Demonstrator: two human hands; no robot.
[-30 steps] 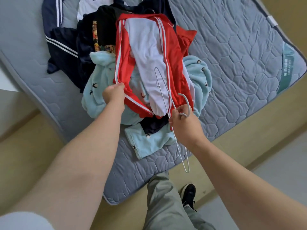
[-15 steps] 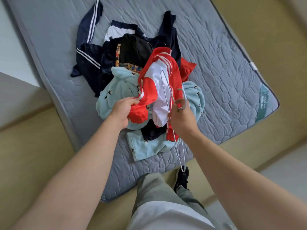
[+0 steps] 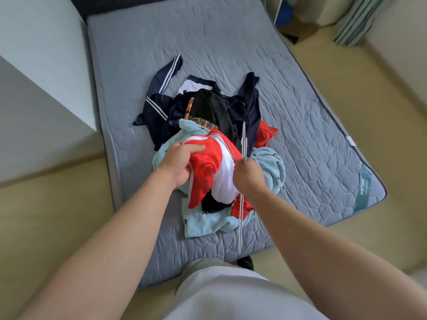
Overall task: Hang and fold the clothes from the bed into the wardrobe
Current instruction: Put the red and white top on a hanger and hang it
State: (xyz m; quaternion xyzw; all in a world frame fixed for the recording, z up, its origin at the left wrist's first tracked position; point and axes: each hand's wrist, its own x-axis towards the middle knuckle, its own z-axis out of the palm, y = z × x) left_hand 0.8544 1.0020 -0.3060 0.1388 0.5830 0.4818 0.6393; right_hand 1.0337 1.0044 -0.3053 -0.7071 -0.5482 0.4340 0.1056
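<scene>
A red and white jacket (image 3: 209, 168) is lifted off a clothes pile on the grey mattress (image 3: 288, 100). My left hand (image 3: 182, 161) grips its red collar edge from the left. My right hand (image 3: 248, 175) holds a thin white wire hanger (image 3: 243, 144) edge-on against the jacket's white panel. Under the jacket lie a light blue fleece garment (image 3: 208, 224), a navy jacket with white stripes (image 3: 159, 98) and a black garment (image 3: 212, 109).
A pale wall or cabinet side (image 3: 44, 93) stands left of the bed. Beige floor (image 3: 381, 239) runs around the mattress. A striped curtain (image 3: 360, 19) and a box sit at the far right corner. My legs and a dark shoe (image 3: 246, 262) are at the bed's near edge.
The view has pulled back and up from the bed. The red jacket is bunched higher between my hands, and the hanger has turned edge-on, standing more upright.
</scene>
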